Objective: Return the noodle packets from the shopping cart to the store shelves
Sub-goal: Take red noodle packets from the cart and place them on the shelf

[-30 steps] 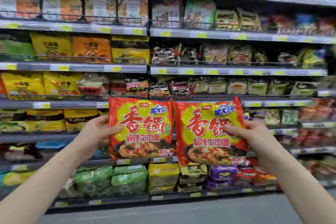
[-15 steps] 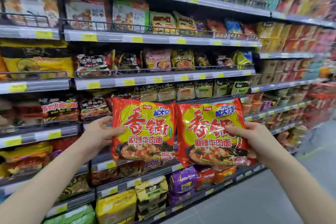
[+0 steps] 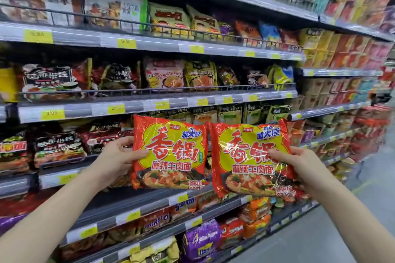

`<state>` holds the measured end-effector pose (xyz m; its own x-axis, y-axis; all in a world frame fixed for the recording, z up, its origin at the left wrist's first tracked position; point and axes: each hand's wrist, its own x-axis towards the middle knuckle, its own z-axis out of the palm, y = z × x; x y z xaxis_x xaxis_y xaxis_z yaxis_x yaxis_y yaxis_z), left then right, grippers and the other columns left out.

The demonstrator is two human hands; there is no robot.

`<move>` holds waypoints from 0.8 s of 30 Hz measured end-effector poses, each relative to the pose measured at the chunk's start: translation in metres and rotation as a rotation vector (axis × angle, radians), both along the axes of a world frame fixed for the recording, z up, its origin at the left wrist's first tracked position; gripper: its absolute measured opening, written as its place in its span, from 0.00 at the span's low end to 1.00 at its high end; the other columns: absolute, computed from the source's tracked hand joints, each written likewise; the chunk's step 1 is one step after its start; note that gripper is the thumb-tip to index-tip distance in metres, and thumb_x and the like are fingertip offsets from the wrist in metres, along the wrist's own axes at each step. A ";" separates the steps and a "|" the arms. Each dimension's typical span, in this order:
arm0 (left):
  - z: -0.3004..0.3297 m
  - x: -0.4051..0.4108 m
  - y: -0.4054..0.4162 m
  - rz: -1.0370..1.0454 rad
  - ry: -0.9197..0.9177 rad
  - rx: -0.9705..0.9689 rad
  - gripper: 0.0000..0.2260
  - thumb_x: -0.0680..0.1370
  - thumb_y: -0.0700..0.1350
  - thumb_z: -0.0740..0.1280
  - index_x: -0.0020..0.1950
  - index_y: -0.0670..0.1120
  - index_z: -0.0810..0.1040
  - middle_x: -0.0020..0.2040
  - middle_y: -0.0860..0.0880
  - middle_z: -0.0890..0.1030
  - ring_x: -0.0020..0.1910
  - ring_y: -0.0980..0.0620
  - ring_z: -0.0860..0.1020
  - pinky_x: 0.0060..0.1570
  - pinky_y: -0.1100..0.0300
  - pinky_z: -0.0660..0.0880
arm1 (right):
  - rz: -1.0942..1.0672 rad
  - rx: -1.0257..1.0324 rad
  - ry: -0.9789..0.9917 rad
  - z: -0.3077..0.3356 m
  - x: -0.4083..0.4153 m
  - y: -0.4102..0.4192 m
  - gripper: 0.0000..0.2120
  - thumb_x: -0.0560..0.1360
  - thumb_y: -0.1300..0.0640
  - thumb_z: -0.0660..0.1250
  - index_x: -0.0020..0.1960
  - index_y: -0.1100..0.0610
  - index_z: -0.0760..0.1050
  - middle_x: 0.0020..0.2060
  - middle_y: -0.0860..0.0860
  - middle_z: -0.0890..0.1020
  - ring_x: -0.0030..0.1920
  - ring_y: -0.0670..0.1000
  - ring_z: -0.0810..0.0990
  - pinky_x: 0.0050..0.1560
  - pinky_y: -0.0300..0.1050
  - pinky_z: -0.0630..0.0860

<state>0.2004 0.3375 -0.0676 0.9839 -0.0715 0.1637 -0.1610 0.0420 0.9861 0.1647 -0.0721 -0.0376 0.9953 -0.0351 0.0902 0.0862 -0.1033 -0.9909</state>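
Observation:
I hold up two identical red-and-yellow noodle packets side by side in front of the store shelves. My left hand (image 3: 116, 156) grips the left noodle packet (image 3: 171, 153) by its left edge. My right hand (image 3: 299, 166) grips the right noodle packet (image 3: 245, 160) at its right side, thumb across the front. Both packets face me upright, level with a middle shelf (image 3: 132, 205) whose rail shows below them. The shopping cart is out of view.
Grey metal shelves (image 3: 149, 104) with yellow price tags run from the left into the distance at the right, packed with noodle bags. Wire rails front the upper shelves. Grey aisle floor (image 3: 320, 237) lies at the lower right.
The view has swung right and closer to the shelves, which now recede down the aisle. Both hands keep the packets in the same grip, side by side.

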 end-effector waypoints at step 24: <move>-0.071 0.143 -0.002 0.233 0.040 -0.048 0.40 0.50 0.51 0.84 0.58 0.44 0.74 0.49 0.38 0.84 0.46 0.39 0.83 0.37 0.52 0.80 | 0.272 0.002 0.057 -0.074 0.271 0.007 0.19 0.56 0.49 0.77 0.43 0.58 0.84 0.43 0.57 0.86 0.41 0.57 0.86 0.32 0.42 0.80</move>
